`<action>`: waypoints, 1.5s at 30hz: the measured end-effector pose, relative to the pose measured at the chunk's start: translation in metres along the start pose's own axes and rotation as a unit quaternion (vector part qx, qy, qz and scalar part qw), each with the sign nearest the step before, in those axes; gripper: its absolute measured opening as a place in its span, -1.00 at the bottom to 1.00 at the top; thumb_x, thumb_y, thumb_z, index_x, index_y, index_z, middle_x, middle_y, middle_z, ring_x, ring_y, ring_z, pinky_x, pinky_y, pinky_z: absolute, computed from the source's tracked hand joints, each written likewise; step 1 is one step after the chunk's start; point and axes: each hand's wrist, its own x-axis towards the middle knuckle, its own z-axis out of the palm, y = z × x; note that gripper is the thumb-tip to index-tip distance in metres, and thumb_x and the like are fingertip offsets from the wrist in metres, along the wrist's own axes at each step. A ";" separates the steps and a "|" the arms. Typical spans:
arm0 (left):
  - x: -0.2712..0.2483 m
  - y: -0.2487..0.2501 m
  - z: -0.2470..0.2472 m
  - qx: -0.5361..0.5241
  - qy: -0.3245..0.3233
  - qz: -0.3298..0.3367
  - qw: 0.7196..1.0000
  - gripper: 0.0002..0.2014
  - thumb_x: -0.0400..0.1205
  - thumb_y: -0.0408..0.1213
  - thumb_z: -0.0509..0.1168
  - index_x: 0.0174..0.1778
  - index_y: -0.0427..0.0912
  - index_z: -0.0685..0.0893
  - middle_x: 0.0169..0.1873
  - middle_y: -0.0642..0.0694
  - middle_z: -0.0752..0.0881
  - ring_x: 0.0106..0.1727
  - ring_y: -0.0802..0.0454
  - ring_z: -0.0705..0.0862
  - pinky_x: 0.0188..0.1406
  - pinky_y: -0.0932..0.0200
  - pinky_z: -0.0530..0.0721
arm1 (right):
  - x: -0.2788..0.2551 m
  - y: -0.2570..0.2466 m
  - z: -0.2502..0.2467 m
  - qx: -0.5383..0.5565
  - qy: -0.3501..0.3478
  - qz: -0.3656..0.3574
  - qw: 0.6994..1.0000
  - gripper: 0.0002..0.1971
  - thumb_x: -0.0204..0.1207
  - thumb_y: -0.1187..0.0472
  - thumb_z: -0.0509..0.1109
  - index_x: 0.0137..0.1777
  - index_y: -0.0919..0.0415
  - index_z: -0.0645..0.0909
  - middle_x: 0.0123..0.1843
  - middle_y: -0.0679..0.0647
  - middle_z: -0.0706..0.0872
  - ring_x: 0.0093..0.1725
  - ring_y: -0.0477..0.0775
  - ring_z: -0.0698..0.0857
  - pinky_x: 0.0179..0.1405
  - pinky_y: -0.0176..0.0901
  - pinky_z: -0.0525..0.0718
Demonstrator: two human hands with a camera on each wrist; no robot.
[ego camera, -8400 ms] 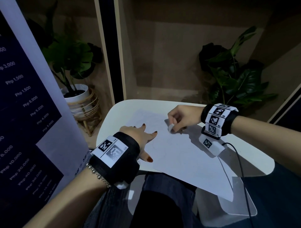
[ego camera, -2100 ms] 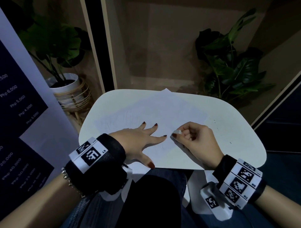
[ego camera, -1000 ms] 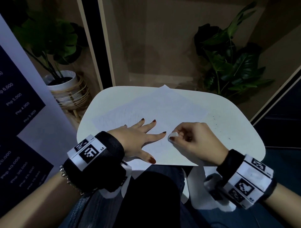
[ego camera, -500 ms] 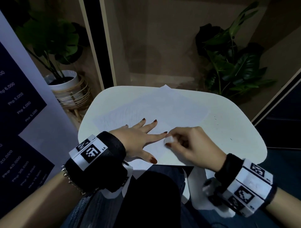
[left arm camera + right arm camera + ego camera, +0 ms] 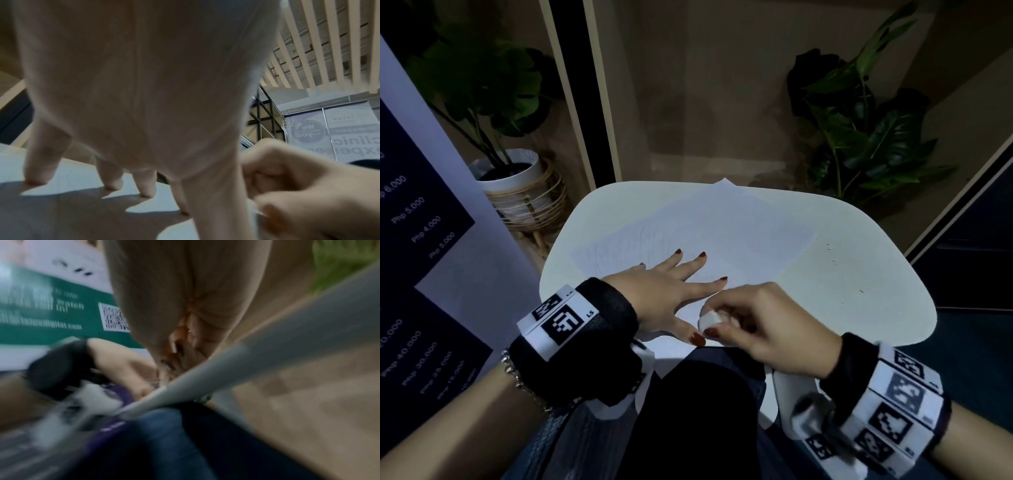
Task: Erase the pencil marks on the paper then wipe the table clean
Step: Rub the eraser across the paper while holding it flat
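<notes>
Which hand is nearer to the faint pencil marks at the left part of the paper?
Left. The left hand lies flat just beside the pencil marks; the right hand pinches the eraser nearer the table's front edge.

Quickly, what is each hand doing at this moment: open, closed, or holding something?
Left hand: open, fingers spread flat on the paper.
Right hand: closed, pinching the eraser.
</notes>
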 end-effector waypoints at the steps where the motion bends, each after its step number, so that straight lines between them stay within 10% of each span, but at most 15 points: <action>1: 0.000 0.000 0.000 0.002 -0.001 0.001 1.000 -0.12 0.57 0.30 0.24 0.62 0.47 -0.26 0.66 0.16 -0.43 0.69 -0.01 -0.39 0.62 -0.37 0.06 | 0.001 0.002 -0.003 -0.004 0.001 0.003 1.000 -0.96 0.56 0.21 0.51 -0.03 0.14 0.75 -0.43 -0.10 0.58 -0.42 -0.11 0.52 -0.34 -0.40 0.44; 7: -0.002 0.000 -0.002 0.007 -0.011 0.000 1.000 -0.11 0.59 0.30 0.22 0.64 0.42 -0.30 0.65 0.14 -0.45 0.69 -0.02 -0.40 0.61 -0.38 0.03 | 0.004 0.023 -0.021 -0.053 0.093 0.056 0.993 -0.90 0.60 0.10 0.44 -0.03 0.08 0.76 -0.33 0.00 0.76 -0.34 -0.04 0.67 -0.27 -0.17 0.60; 13: -0.002 0.000 -0.001 0.013 0.000 -0.011 1.000 0.00 0.57 0.32 0.24 0.71 0.14 -0.30 0.65 0.19 -0.42 0.70 0.04 -0.37 0.64 -0.31 0.10 | 0.003 0.003 -0.001 -0.012 0.002 0.004 1.000 -0.91 0.56 0.17 0.50 -0.01 0.17 0.76 -0.37 -0.01 0.68 -0.38 -0.07 0.58 -0.32 -0.38 0.49; 19: -0.003 0.000 -0.002 0.020 -0.008 -0.013 1.000 0.01 0.58 0.32 0.21 0.71 0.08 -0.33 0.65 0.18 -0.44 0.69 0.05 -0.38 0.65 -0.30 0.10 | 0.008 0.025 -0.020 -0.070 0.117 0.067 0.988 -0.89 0.60 0.11 0.44 -0.10 0.09 0.75 -0.34 0.01 0.77 -0.35 -0.04 0.69 -0.26 -0.14 0.62; 25: -0.005 0.001 -0.003 0.004 -0.007 -0.013 1.000 0.03 0.57 0.32 0.24 0.72 0.05 -0.31 0.65 0.22 -0.42 0.69 0.09 -0.37 0.65 -0.29 0.08 | 0.008 0.001 0.001 -0.014 0.009 0.010 1.000 -0.91 0.56 0.16 0.51 -0.03 0.16 0.76 -0.41 -0.07 0.63 -0.42 -0.11 0.54 -0.34 -0.41 0.45; 30: -0.005 0.000 -0.003 0.009 -0.013 -0.014 1.000 0.05 0.57 0.33 0.22 0.71 0.02 -0.34 0.64 0.21 -0.43 0.69 0.08 -0.38 0.65 -0.30 0.07 | 0.015 0.025 -0.020 -0.081 0.122 0.071 0.987 -0.88 0.60 0.10 0.44 -0.09 0.10 0.76 -0.33 -0.03 0.77 -0.32 -0.06 0.67 -0.27 -0.20 0.57; 36: -0.006 0.001 -0.003 -0.001 -0.012 -0.016 1.000 0.05 0.56 0.32 0.25 0.71 0.04 -0.33 0.64 0.23 -0.42 0.69 0.11 -0.37 0.66 -0.28 0.05 | 0.015 -0.001 -0.004 -0.041 0.011 0.007 0.999 -0.92 0.54 0.18 0.52 -0.05 0.18 0.75 -0.40 -0.03 0.68 -0.37 -0.06 0.60 -0.30 -0.35 0.52; 45: -0.006 0.001 -0.004 -0.002 -0.015 -0.013 1.000 0.05 0.57 0.31 0.24 0.71 0.03 -0.35 0.63 0.22 -0.45 0.68 0.10 -0.39 0.66 -0.31 0.02 | 0.017 0.003 -0.017 -0.082 0.020 0.070 0.994 -0.89 0.55 0.14 0.50 -0.02 0.16 0.74 -0.32 -0.08 0.75 -0.32 -0.12 0.66 -0.29 -0.44 0.51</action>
